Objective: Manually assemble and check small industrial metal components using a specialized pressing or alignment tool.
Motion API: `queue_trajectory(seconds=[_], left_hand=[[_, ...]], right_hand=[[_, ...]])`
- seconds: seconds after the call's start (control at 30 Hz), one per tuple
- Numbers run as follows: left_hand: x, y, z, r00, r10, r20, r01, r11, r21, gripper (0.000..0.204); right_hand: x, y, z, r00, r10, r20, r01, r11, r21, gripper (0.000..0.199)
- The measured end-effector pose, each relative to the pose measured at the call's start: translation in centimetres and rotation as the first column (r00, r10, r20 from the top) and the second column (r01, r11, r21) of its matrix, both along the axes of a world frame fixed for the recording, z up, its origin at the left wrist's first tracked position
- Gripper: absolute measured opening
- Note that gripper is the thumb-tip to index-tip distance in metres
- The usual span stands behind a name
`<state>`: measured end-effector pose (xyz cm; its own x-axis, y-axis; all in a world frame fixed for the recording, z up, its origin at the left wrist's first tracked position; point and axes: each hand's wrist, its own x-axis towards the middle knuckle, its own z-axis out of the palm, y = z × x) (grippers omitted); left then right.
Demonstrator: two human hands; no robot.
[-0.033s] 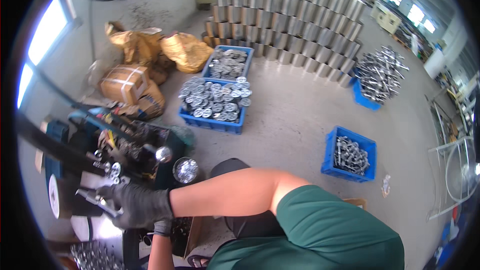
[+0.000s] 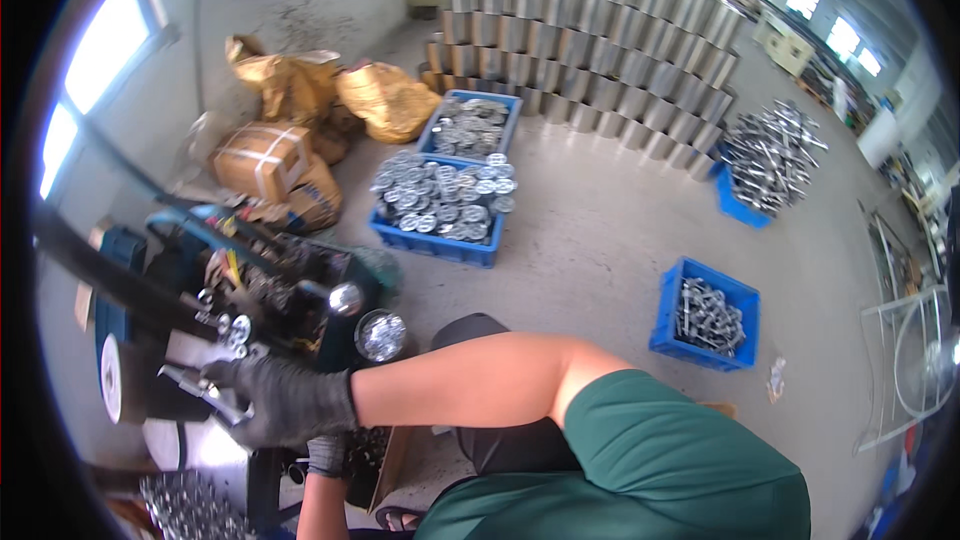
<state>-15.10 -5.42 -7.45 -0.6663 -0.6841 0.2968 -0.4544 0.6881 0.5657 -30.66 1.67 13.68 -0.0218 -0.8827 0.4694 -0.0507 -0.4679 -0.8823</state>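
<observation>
My right hand (image 2: 275,402), in a dark grey knit glove, reaches across from the right with its fingers closed round a shiny metal part (image 2: 196,386). The part has a slim end pointing left, close in front of a dark drum-shaped wheel (image 2: 150,385) with a pale end face. Whether part and wheel touch, I cannot tell. My left hand (image 2: 325,455), also gloved, is lower down beneath the right one; only its cuff and wrist area show, and its fingers are hidden.
Small metal parts (image 2: 190,508) are heaped at the lower left. A round container (image 2: 381,336) of shiny pieces stands beyond my right forearm. Blue crates (image 2: 435,247) of metal discs, another blue crate (image 2: 703,352) and stacked metal cylinders (image 2: 600,50) occupy the floor.
The whole view has shifted slightly, so the surroundings appear a little further right. My right hand keeps hold of the metal part beside the wheel.
</observation>
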Motion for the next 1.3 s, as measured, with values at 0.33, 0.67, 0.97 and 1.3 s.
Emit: queue_trajectory(seconds=[0.33, 0.67, 0.97, 1.3], left_hand=[[12.0, 3.0, 8.7, 0.824, 0.439, -0.359, -0.087, 0.723, 0.685, 0.028], [15.2, 3.5, 13.2, 0.478, 0.745, -0.466, 0.167, 0.444, 0.88, 0.017], [17.2, 3.5, 14.5, 0.644, 0.547, -0.535, -0.087, 0.748, 0.658, 0.016], [16.8, 3.6, 13.5, 0.281, 0.833, -0.477, 0.349, 0.375, 0.859, 0.012]], right_hand=[[2.4, -2.5, 0.8, 0.921, 0.379, 0.087, -0.388, 0.909, 0.149, 0.07], [5.8, -2.5, 0.4, 0.895, 0.433, -0.106, -0.349, 0.829, 0.436, 0.076], [8.1, -4.7, -1.7, 0.602, 0.072, -0.795, -0.245, 0.964, -0.098, 0.064], [8.6, -4.4, -2.1, 0.539, 0.039, -0.842, -0.239, 0.965, -0.109, 0.063]])
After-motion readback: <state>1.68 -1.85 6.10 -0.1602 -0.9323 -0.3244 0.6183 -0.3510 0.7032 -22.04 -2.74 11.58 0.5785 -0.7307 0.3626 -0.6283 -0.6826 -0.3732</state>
